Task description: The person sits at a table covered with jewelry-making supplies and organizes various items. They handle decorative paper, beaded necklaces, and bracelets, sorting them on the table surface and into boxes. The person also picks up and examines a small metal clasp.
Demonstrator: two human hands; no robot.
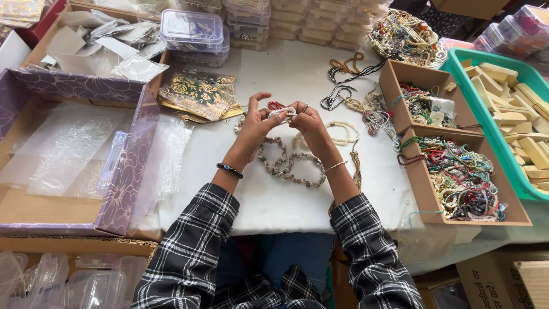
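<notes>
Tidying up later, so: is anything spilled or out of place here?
Nothing spilled. Both hands, left hand and right hand, hold a white bead bracelet. Only oddity: a teal cord trails out of the near cardboard tray onto the cloth.

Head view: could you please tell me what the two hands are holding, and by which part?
Both hands, left hand and right hand, pinch a small white beaded bracelet between their fingertips, one at each end, above the white table.

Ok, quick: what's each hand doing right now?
Left hand: fingers pinched on one end of a small white beaded bracelet, above the table.
Right hand: pinched on the other end of the same bracelet.
</notes>
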